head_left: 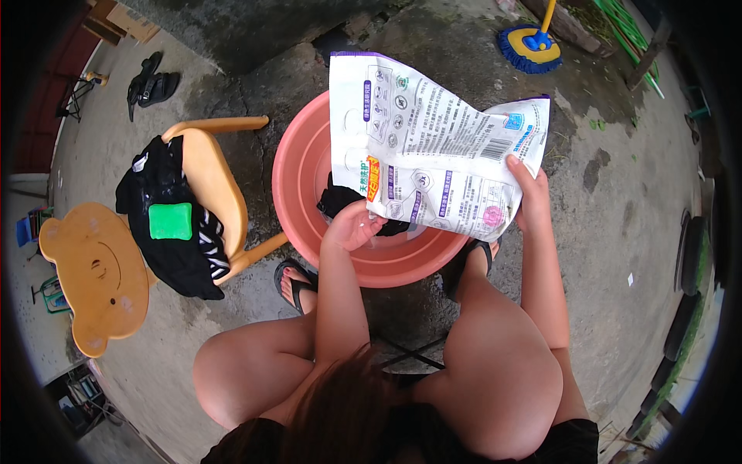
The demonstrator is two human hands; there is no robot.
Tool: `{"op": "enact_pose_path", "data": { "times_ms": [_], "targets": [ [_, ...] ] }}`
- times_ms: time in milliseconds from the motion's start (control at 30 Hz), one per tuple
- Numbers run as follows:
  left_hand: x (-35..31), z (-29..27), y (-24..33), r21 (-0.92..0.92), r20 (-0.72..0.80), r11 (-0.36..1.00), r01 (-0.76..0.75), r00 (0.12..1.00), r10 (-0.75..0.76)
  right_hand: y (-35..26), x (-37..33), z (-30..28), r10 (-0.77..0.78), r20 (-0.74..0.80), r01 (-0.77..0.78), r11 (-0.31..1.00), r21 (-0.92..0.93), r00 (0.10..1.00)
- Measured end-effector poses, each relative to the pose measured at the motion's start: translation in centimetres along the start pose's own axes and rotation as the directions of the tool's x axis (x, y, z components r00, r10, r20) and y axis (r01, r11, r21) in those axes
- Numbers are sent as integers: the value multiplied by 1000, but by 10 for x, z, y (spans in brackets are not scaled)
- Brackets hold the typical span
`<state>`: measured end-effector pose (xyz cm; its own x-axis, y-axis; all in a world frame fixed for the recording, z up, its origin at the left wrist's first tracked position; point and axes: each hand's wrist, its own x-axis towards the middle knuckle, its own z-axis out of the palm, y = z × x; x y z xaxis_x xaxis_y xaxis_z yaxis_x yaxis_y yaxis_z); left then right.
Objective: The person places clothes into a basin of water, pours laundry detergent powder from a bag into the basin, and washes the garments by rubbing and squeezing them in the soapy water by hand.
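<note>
A large white laundry detergent bag (433,155), printed all over and edged in purple, is held tilted above a pink basin (297,166). My right hand (533,193) grips its right side, thumb on the front face. At the bag's lower left corner is my left hand (355,226), its fingers curled against the edge and partly hidden. Beneath the bag, wet black cloth (338,199) lies in the basin; the bag covers much of the basin's inside.
On the left, a tan bear-faced chair (220,170) carries black clothing (151,197) with a green soap bar (170,222) on top. Black sandals (154,87) lie farther back. A blue-and-yellow mop (532,48) rests at the far right. My feet flank the basin.
</note>
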<state>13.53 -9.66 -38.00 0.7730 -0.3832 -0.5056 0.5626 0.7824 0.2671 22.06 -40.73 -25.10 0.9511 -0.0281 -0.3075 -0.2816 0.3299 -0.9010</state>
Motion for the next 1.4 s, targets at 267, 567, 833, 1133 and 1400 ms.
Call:
{"op": "enact_pose_path", "data": {
  "times_ms": [267,567,833,1133,1400],
  "targets": [
    [10,-41,1,282,-472,957,-74,857,205,-17,9,-34,-74,-90,83,992,98,993],
    [47,-50,-41,686,-475,723,-85,700,533,-1,17,-65,-22,-114,44,981,191,993],
    [89,-30,-63,905,-332,426,-3,622,709,18,22,-110,9,-109,23,959,282,994],
    [95,-96,-63,577,203,-668,469,710,674,34,28,-155,47,-177,21,930,366,983],
    [108,-99,-43,549,49,-835,-43,999,-19,51,22,-200,-4,-270,109,920,376,963]
  ]
}}
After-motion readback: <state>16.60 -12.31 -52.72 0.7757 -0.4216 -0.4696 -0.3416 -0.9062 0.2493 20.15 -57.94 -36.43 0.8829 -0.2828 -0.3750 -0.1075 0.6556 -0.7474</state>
